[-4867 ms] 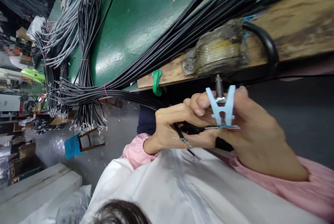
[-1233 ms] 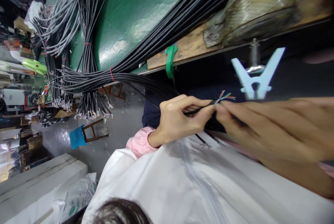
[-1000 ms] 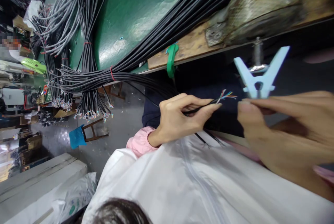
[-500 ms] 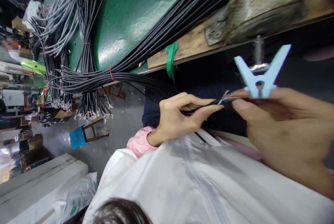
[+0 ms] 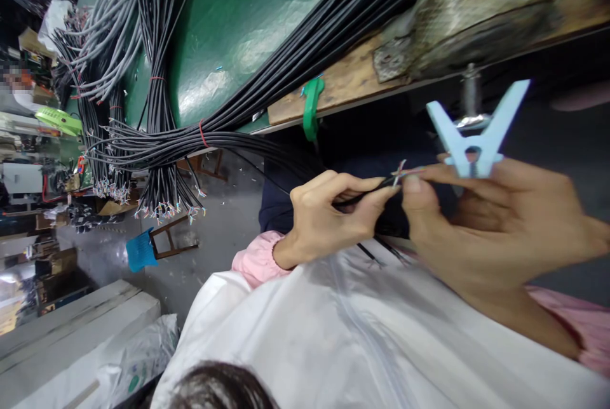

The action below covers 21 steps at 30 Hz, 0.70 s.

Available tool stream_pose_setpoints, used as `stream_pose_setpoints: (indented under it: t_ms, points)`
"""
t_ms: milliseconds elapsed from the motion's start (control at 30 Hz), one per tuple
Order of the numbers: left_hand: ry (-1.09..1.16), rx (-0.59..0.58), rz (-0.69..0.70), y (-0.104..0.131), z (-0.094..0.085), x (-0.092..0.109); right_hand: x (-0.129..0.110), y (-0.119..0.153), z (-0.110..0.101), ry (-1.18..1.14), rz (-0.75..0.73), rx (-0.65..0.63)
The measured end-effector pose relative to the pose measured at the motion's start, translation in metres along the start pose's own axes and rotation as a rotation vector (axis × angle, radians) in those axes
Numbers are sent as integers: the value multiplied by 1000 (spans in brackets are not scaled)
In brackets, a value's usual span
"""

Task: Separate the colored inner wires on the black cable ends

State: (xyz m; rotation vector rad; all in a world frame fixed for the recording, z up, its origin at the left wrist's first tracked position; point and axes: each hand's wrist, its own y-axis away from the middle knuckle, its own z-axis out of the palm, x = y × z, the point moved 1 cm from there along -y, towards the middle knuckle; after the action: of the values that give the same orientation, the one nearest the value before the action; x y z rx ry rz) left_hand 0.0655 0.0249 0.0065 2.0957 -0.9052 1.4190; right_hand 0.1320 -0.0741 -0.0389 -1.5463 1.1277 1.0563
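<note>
My left hand [image 5: 333, 209] pinches a black cable [image 5: 352, 200] between thumb and fingers. Thin coloured wires [image 5: 400, 171] fan out of the cable's end, just past those fingertips. At these wires my right hand [image 5: 490, 225] is closed in a pinch of thumb and forefinger, the wire tips hidden at its fingers. A light blue V-shaped plastic clip [image 5: 471, 143] appears in front of the right hand's knuckles, below a metal fitting [image 5: 471, 94]. More stripped cable ends [image 5: 374, 256] lie by the white apron on my lap.
A long bundle of black cables [image 5: 286, 79], bound with a red tie [image 5: 203, 133], crosses the green table [image 5: 229, 21]. Black and grey cable bundles [image 5: 109, 28] hang over its left edge. A green clamp [image 5: 311, 107] grips the wooden board [image 5: 343, 88]. A blue stool [image 5: 142, 250] stands below.
My right hand has moved left, closer to my left hand, and its sleeve now shows. The left hand and the wire ends have shifted slightly left.
</note>
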Motion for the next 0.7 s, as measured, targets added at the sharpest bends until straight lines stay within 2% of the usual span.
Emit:
stream_pose_setpoints:
  t_ms: [100, 200, 367, 500, 567, 700]
  points:
    - [11, -15, -49, -1, -1, -3, -4, -3, 2, -56, -80, 124]
    - [26, -12, -60, -3, -2, -4, -3, -9, 1, -92, -84, 143]
    - [102, 8, -44, -5, -1, -3, -5, -12, 3, -275, -16, 6]
    - [108, -59, -82, -4, -1, -3, -9, -9, 4, -197, 61, 39]
    - [66, -89, -20, -5, -1, -4, -9, -8, 3, -186, 59, 39]
    - [-2, -122, 211, -7, -5, -4, -7, -9, 1, -193, 58, -3]
